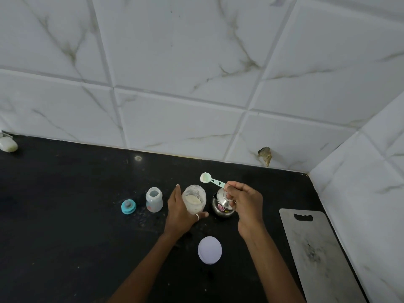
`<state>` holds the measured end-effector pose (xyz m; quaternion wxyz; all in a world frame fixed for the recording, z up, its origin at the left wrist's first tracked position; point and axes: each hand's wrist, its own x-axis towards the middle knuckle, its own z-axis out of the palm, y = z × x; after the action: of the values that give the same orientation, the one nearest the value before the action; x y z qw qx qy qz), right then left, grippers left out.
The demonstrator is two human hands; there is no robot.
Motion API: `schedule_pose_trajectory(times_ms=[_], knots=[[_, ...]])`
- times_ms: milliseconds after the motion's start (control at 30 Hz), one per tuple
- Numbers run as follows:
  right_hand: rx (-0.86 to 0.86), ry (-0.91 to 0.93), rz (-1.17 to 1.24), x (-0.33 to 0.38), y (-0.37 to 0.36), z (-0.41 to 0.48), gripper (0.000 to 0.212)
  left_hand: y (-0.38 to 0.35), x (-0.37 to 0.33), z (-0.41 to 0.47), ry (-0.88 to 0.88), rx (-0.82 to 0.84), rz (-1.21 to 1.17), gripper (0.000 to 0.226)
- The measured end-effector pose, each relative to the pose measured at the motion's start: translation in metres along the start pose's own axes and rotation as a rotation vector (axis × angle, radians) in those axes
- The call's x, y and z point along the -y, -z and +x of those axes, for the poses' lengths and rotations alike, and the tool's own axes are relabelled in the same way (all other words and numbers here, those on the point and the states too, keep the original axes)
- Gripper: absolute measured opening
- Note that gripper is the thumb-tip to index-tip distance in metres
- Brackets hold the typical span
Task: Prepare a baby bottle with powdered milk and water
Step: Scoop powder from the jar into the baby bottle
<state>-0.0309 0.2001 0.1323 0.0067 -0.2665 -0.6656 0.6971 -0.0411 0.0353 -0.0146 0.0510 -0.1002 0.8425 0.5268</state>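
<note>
A clear plastic jar [194, 199] with pale milk powder at its bottom stands open on the black counter; my left hand [179, 212] wraps around its left side. My right hand [243, 201] pinches the handle of a light green measuring scoop [208, 179], whose bowl is raised just behind the jar. The baby bottle [154, 199], small and translucent, stands open left of the jar. Its blue teat ring [128, 206] lies further left. The jar's white round lid [209, 250] lies flat in front, between my forearms.
A small steel pot with a lid [222, 206] sits right of the jar, partly behind my right hand. A grey cutting board [314, 254] lies at the right. The tiled wall [196, 84] closes the back and right. A pale object [8, 144] rests far left.
</note>
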Motion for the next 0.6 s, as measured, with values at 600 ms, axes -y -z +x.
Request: schedule_pose_trajectory(times_ms=[600], knots=[[0.069,0.035,0.06,0.015,-0.041,-0.017,0.012,0.128,0.021,-0.001,-0.068,-0.346,-0.163,0.105]])
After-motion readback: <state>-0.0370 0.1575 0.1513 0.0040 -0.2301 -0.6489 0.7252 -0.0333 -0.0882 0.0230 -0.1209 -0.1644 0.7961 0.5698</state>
